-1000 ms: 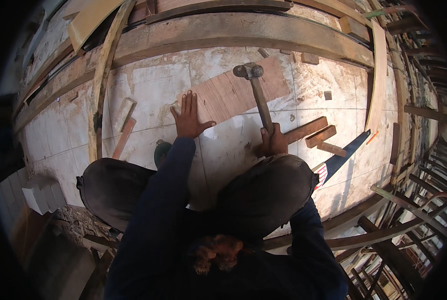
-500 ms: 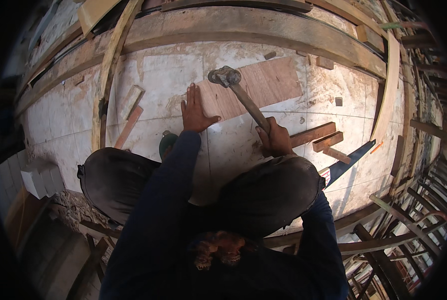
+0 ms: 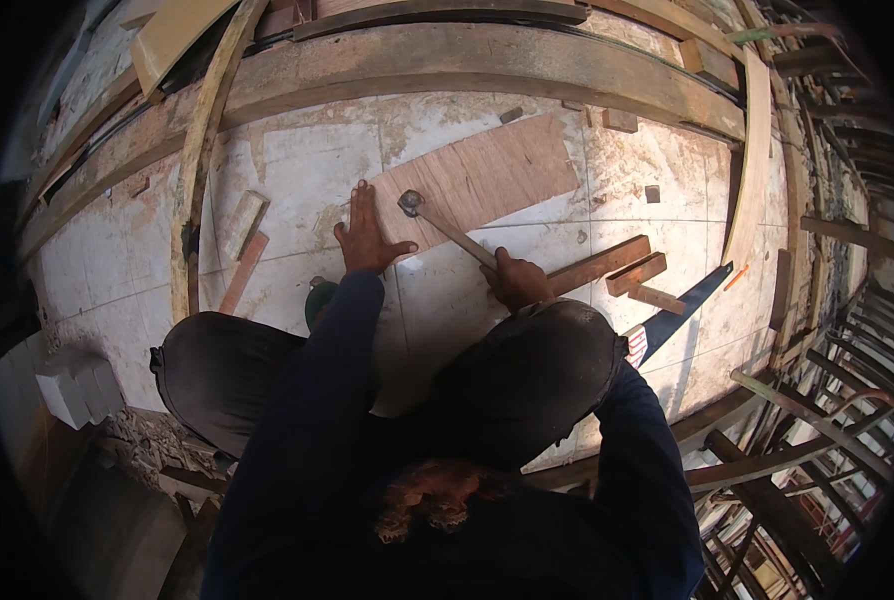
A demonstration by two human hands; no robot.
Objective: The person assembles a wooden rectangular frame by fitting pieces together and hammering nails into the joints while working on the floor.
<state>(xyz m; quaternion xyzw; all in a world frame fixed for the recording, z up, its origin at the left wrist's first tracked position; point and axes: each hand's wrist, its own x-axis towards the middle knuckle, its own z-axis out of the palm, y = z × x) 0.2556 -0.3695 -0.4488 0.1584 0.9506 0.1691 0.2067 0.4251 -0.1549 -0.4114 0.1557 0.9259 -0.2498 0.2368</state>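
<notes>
The left hand (image 3: 367, 240) is laid flat, palm down, at the left end of the plywood panel (image 3: 507, 170); its forearm is stretched forward over the left knee (image 3: 222, 365). Its fingers are released, held straight and pointed away from the body, with the thumb splayed rightward along the panel's near corner. The right hand (image 3: 519, 281) is held low, just beyond the right knee (image 3: 542, 365), its fingers clenched around the handle end of the hammer (image 3: 451, 232).

The hammer is slanted forward and leftward, its head placed over the panel's left part, near the left hand; whether the wood is touched cannot be told. The panel is rested on the tiled floor (image 3: 297, 285), its long axis run from near left to far right.

Compared with one second ago, the hammer's head is swung leftward and nearer the body, its handle tilted from nearly straight ahead, while the left hand is kept at the same end.
</notes>
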